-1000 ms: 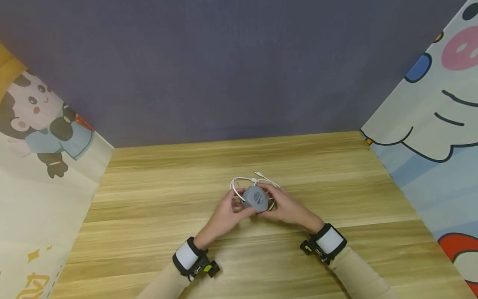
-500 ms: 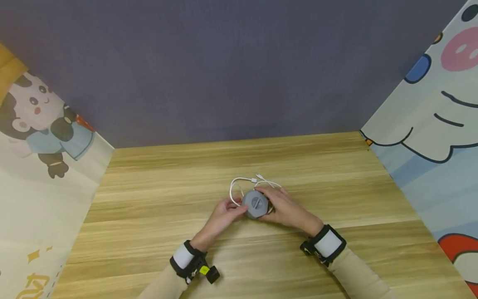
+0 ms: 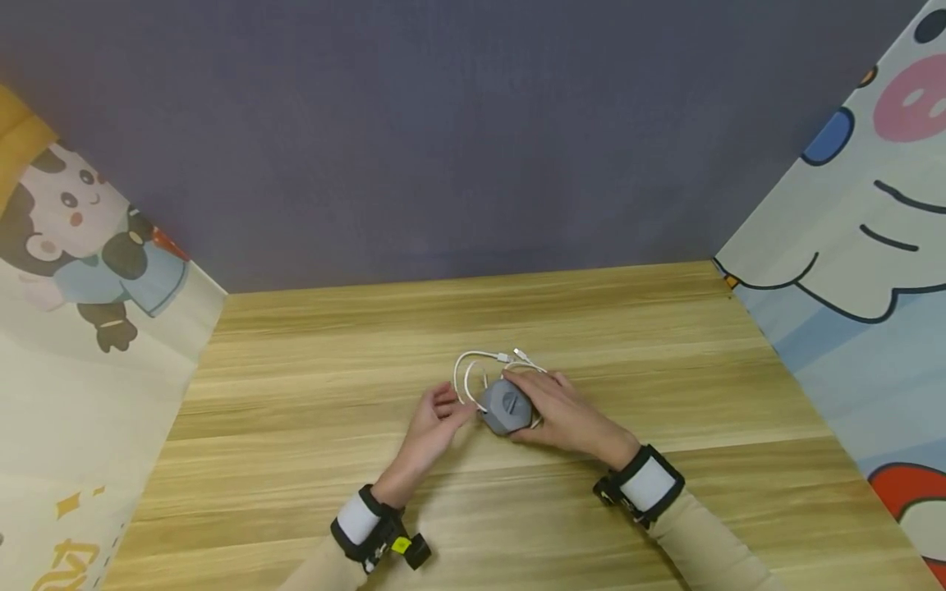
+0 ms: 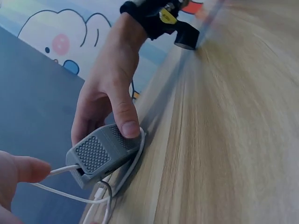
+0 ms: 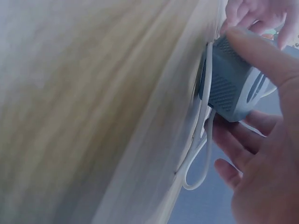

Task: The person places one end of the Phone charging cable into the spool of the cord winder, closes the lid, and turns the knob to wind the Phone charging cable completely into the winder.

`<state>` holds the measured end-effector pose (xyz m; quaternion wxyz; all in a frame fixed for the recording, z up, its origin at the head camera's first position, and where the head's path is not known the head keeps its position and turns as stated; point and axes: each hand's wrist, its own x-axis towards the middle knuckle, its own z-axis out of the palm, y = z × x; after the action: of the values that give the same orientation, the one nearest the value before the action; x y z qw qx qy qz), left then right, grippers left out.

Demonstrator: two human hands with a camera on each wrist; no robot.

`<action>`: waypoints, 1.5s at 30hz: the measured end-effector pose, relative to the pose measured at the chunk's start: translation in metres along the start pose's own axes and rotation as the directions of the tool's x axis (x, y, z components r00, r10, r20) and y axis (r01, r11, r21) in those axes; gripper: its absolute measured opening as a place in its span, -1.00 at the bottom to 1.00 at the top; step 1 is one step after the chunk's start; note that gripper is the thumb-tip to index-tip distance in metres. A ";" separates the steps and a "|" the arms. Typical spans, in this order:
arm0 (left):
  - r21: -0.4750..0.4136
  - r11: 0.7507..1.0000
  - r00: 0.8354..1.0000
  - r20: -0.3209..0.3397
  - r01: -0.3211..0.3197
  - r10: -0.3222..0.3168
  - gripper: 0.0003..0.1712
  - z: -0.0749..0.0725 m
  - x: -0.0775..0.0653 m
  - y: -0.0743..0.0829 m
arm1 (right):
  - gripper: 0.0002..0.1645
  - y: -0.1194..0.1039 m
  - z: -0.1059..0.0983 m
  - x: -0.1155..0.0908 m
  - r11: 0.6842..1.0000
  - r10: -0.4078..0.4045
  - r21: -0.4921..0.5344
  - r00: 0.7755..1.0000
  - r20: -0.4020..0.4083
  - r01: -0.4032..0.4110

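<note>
A grey faceted case [image 3: 507, 407] with a round turning knob on its top and dimpled sides stands near the middle of the table. A thin white USB cable [image 3: 456, 373] comes out of its side slot and loops around behind it. My right hand [image 3: 572, 417] grips the case from the right, thumb on the near side and fingers on the far side. Left of the case, my left hand [image 3: 431, 427] pinches the cable between thumb and fingers, though the contact is partly hidden. In the left wrist view, the cable [image 4: 65, 169] runs from the slot to the left thumb.
The wood-grain table [image 3: 310, 353] spreads around both hands. A dark grey panel [image 3: 473, 139] rises behind it, with cartoon-printed panels at the left [image 3: 44, 369] and right [image 3: 850, 345]. Light cable plugs [image 3: 520, 355] lie just beyond the case.
My left hand has come off the case and moved left, to the cable. The case has been lowered slightly toward me and turned, while my right hand keeps its grip.
</note>
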<state>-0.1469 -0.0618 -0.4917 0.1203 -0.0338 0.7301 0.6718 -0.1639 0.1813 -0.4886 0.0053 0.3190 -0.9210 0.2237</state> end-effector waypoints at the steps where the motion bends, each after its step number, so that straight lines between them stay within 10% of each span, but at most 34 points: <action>1: 0.022 1.000 1.000 -0.017 -0.018 0.019 -0.19 0.000 -0.001 0.001 | 0.23 0.000 0.000 0.000 1.000 0.000 0.000 1.000 0.003 0.000; 9: 0.139 0.971 0.973 -0.094 -0.195 0.209 -0.25 0.001 -0.011 0.009 | 0.24 0.001 0.000 0.001 0.999 0.011 0.039 1.000 0.027 -0.012; 18: 0.278 0.756 0.767 -0.090 -0.593 0.635 -0.36 0.012 -0.014 0.021 | 0.19 -0.002 0.000 0.001 0.999 0.010 0.051 1.000 0.009 -0.010; 26: 0.266 0.650 0.686 0.065 -0.712 0.725 -0.45 0.020 -0.013 0.030 | 0.10 -0.003 0.000 0.001 0.998 0.016 0.069 0.999 -0.028 -0.014; 31: 0.265 0.650 0.694 0.125 -0.712 0.709 -0.42 0.021 -0.010 0.037 | 0.06 -0.006 -0.005 0.001 0.998 0.010 0.068 0.998 -0.054 -0.006; 45: 0.424 0.673 0.788 0.203 -0.606 0.582 -0.26 0.016 -0.003 0.064 | 0.13 -0.025 -0.040 0.000 0.994 -0.084 -0.087 0.977 -0.196 0.068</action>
<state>-0.1551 -0.0402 -0.4296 -0.0818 0.2522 0.8372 0.4783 -0.1543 0.1810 -0.4423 0.1189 0.3293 -0.9112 0.2171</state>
